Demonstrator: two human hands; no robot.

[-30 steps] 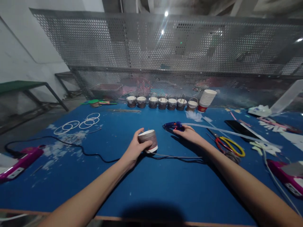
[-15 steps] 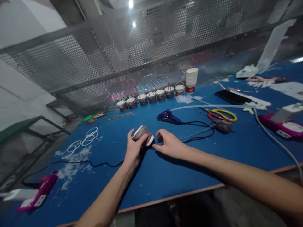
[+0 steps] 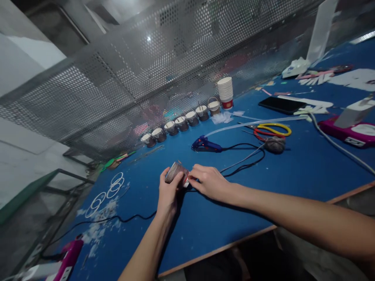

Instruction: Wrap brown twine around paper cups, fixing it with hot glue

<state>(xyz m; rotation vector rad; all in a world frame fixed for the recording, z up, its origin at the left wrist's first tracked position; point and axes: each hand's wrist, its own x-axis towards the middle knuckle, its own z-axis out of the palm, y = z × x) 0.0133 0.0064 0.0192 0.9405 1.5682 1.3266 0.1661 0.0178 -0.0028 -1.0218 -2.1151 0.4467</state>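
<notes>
My left hand (image 3: 169, 192) is wrapped round a small paper cup covered in brown cord (image 3: 176, 173), held just above the blue table (image 3: 222, 218). My right hand (image 3: 208, 182) touches the cup's lower rim with its fingertips pinched there, perhaps on the thin grey cord (image 3: 243, 160) that trails off to the right. A blue glue gun (image 3: 204, 144) lies on the table beyond my hands, with nothing holding it.
A row of wrapped cups (image 3: 178, 123) and a stack of white cups (image 3: 225, 91) stand along the perforated metal screen (image 3: 164, 74). Scissors (image 3: 271, 130), a black phone (image 3: 281, 104), pink devices (image 3: 356, 132), white rings (image 3: 108, 189) and a black cable (image 3: 111, 219) lie around.
My right hand left the glue gun and came over to the cup's rim. The left hand tilted the cup. The view swung left and rolled.
</notes>
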